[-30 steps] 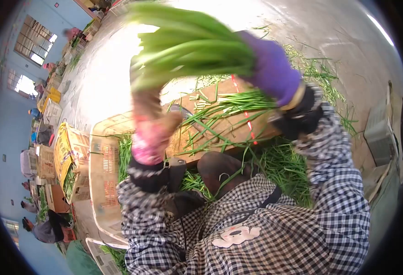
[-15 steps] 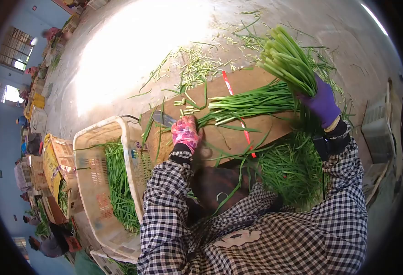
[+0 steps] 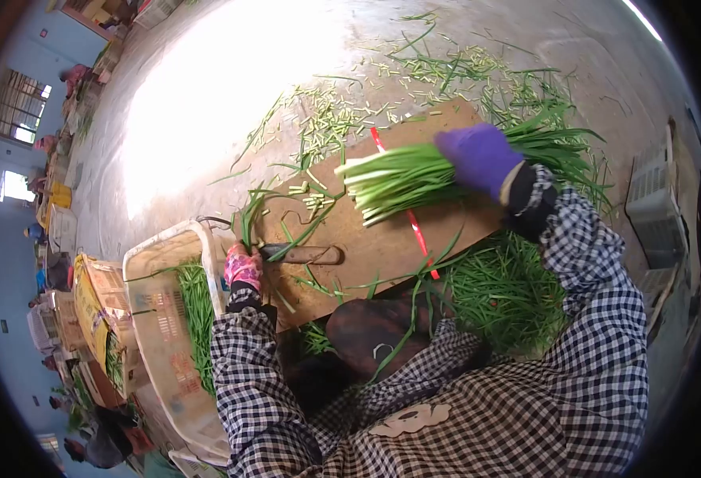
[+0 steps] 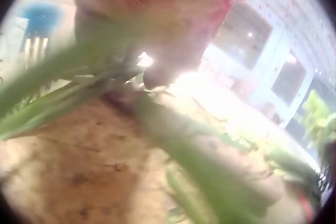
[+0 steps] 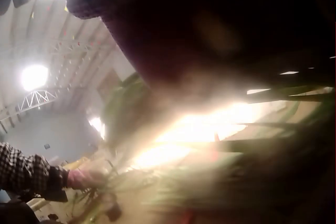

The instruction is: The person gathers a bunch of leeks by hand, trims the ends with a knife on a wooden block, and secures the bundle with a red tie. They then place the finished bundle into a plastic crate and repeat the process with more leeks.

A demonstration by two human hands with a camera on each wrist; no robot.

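Observation:
My right hand, in a purple glove, grips a bundle of chives lying across the wooden board. The pale cut ends point left and the leaves spread past the board's right end. At the left end of the board, my left hand, in a pink patterned glove, holds loose green chive strands. Close up in the left wrist view, blurred strands hang from under that glove. A knife with a wooden handle lies on the board just right of it. The right wrist view is dark and blurred.
A crate with chives inside stands at the left. More chives are heaped beside the board near my lap. Trimmed bits litter the floor beyond. A red strip crosses the board. Other people and crates line the wall.
The right hand has brought its raised bundle down onto the board, where other chives lay. The left hand has moved from the board's middle to its left end with loose strands.

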